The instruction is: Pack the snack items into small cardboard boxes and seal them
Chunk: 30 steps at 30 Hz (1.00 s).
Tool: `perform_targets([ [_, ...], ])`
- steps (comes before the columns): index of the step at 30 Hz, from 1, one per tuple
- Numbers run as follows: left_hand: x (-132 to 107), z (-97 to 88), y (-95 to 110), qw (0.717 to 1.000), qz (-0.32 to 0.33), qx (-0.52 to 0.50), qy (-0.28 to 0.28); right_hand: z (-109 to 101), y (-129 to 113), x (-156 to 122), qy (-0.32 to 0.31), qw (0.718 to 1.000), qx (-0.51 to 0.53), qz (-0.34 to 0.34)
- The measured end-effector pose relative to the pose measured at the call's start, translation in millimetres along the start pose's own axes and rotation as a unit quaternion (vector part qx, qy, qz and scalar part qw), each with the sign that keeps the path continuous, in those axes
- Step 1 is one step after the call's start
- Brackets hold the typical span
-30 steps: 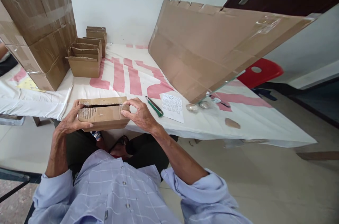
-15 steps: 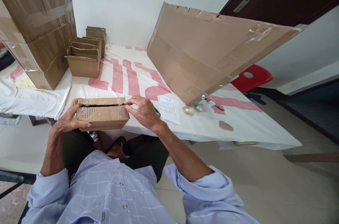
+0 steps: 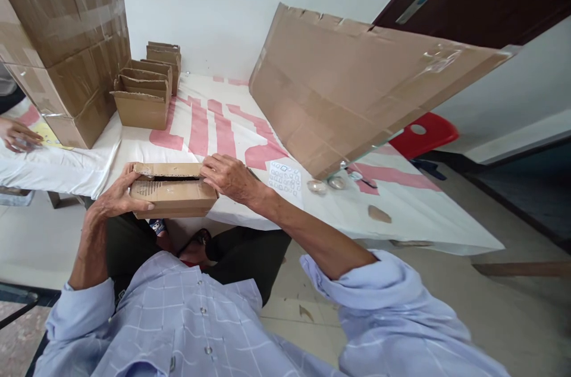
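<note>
I hold a small brown cardboard box (image 3: 172, 194) at the near edge of the table (image 3: 223, 127), its two top flaps closed with a dark slit between them. My left hand (image 3: 116, 198) grips the box's left end, thumb across the front face. My right hand (image 3: 226, 176) lies palm down over the box's right top corner, fingers pressing on the flap. Clear tape glints on the front face.
A white sticker sheet (image 3: 285, 178) and two clear tape pieces (image 3: 328, 184) lie right of the box. A big flattened carton (image 3: 357, 85) leans over the table. Open small boxes (image 3: 143, 100) and a large taped carton (image 3: 66, 50) stand far left. Another person's hand (image 3: 15, 134) rests at the left edge. A red stool (image 3: 423, 132) stands beyond.
My right hand has shifted from pinching the box's right end to lying flat over its top right corner, my elbow swinging out. Another person's hand has appeared at the left edge.
</note>
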State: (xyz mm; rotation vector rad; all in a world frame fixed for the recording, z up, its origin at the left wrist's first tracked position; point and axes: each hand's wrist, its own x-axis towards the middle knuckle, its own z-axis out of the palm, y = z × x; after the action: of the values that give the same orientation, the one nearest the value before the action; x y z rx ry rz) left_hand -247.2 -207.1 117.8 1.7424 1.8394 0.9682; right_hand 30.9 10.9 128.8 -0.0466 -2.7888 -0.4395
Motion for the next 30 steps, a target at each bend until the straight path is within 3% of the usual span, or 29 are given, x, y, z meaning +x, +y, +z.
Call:
perform_targets([
  [10, 8, 0.2, -6, 1.000, -0.001, 0.000, -0.012, 21, 9, -1, 0.074, 0.996, -0.031, -0.047],
  [19, 9, 0.5, -7, 1.000, -0.020, 0.006, -0.015, 39, 11, -10, 0.141, 0.985, 0.060, -0.074],
  [25, 12, 1.0, -7, 0.999, -0.036, 0.010, -0.018, 46, 11, -14, 0.140, 0.980, 0.137, -0.030],
  [30, 13, 1.8, -6, 1.000, -0.013, 0.011, -0.009, 43, 7, -5, 0.134, 0.972, 0.191, 0.027],
])
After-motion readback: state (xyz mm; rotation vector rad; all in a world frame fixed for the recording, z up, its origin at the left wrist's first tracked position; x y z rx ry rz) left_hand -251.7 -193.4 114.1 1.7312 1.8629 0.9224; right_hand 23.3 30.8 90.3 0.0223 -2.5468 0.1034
